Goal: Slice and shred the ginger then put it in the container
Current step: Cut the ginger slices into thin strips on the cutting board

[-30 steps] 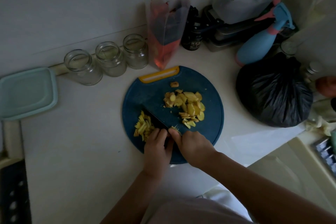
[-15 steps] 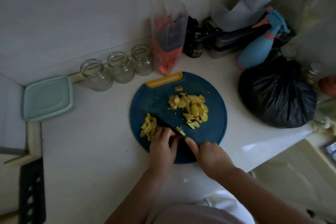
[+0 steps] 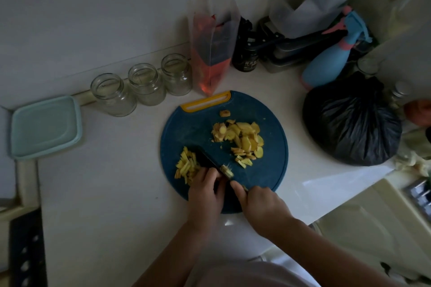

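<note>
Small ginger stack (image 3: pixel 227 171) on the near part of the blue cutting board (image 3: pixel 186 128), pinned under the curled fingertips of the left hand (image 3: pixel 205 191). The dark knife (image 3: pixel 206 158) blade lies against it, its handle hidden inside the clenched right hand (image 3: pixel 258 202). Shreds (image 3: pixel 186 165) lie to the left, partly covered by the hand; slices (image 3: pixel 242 137) lie behind. The lidded container (image 3: pixel 44 128) sits well apart at left, near 3 jars (image 3: pixel 144 84).

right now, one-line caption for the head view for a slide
Right hand holds black knife on a ginger piece beside the left hand, shreds and slices piled on the blue cutting board.
</note>
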